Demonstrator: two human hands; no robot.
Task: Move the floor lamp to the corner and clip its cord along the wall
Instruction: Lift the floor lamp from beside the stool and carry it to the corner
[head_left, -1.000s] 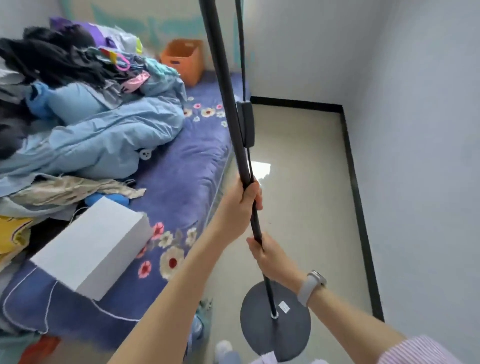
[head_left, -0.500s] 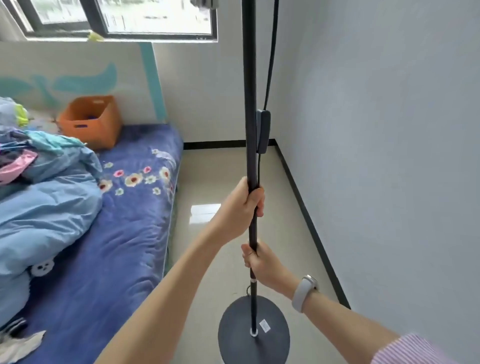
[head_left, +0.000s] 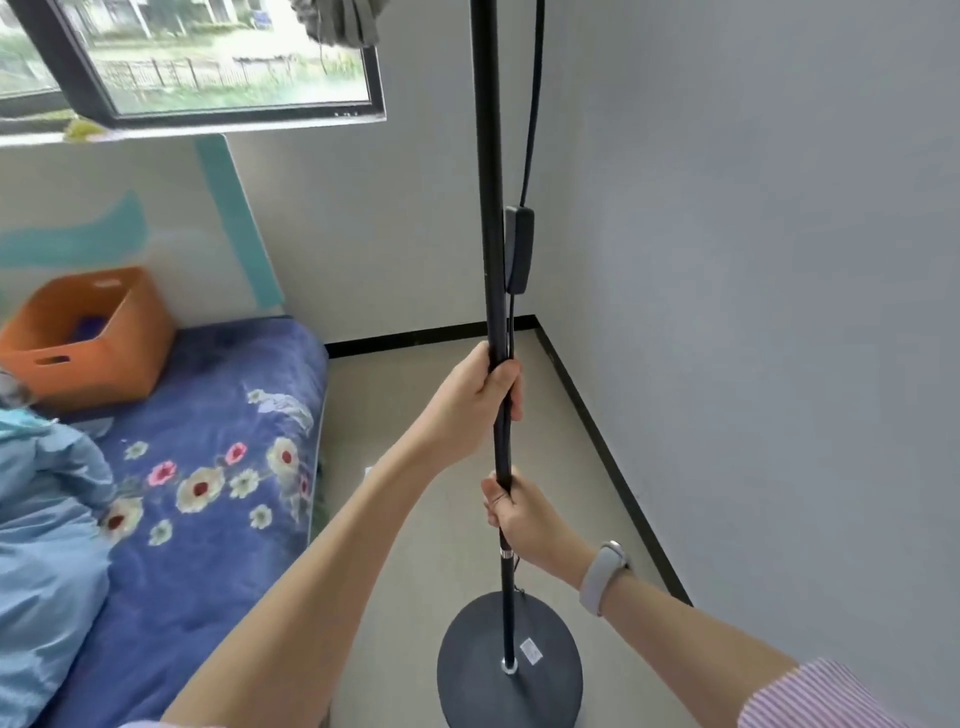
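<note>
The black floor lamp pole (head_left: 490, 182) stands upright in front of me, rising out of view at the top. Its round dark base (head_left: 467, 670) sits low over the beige floor. My left hand (head_left: 475, 400) grips the pole, higher up. My right hand (head_left: 517, 517) grips it just below, with a pale band on the wrist. The black cord (head_left: 534, 104) hangs beside the pole with an inline switch (head_left: 518, 249) and runs down under my left hand. The room corner (head_left: 535, 318) lies beyond the lamp.
A bed with a blue flowered cover (head_left: 208, 467) fills the left side, with an orange bin (head_left: 85, 338) and a light blue quilt (head_left: 41, 519) on it. A grey wall (head_left: 779, 312) with black skirting (head_left: 613, 467) runs along the right. A window (head_left: 208, 62) is above.
My view has swung up and right, away from the bed toward the corner. The lamp stands more upright and nearer the right wall. Both hands keep their grip on the pole.
</note>
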